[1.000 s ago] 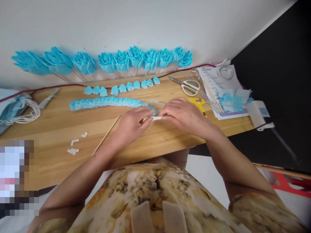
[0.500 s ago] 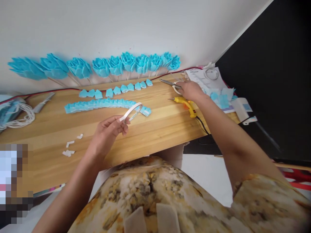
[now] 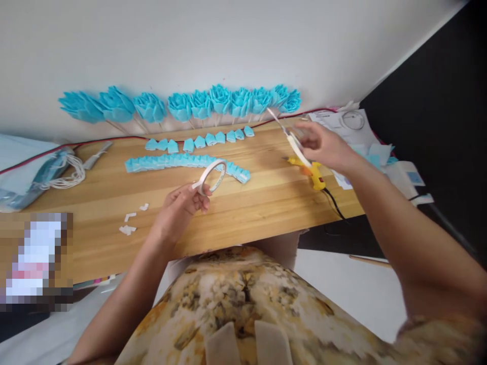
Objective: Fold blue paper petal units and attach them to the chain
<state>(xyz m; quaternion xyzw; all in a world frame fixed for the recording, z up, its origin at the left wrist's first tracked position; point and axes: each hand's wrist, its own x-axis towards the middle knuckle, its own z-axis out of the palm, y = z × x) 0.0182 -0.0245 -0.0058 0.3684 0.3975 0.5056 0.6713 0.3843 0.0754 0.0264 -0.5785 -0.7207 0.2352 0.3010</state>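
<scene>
A narrow white roll of tape (image 3: 206,176) is pinched in the fingers of my left hand (image 3: 186,200), raised over the front middle of the table. My right hand (image 3: 323,143) holds scissors (image 3: 294,146) by their white handles, blades tilted up toward the wall. Below the scissors a yellow hot glue gun (image 3: 316,176) lies on the table. Beyond the tape, a long row of overlapping blue folded pieces (image 3: 171,161) stretches across the wood. Behind it sits a looser row of single blue folded pieces (image 3: 200,142).
Several blue flowers on sticks (image 3: 220,100) lean along the wall. White scraps (image 3: 128,229) lie at the left, near a coil of white cord (image 3: 72,172). Printed paper (image 3: 367,133) with blue pieces is at the right. The glue gun's black cable (image 3: 335,204) hangs over the table's edge.
My right hand has lifted the scissors off the table, and the blades now point up. My left hand still holds the tape. The whole view has shifted, moving things on the table rightward.
</scene>
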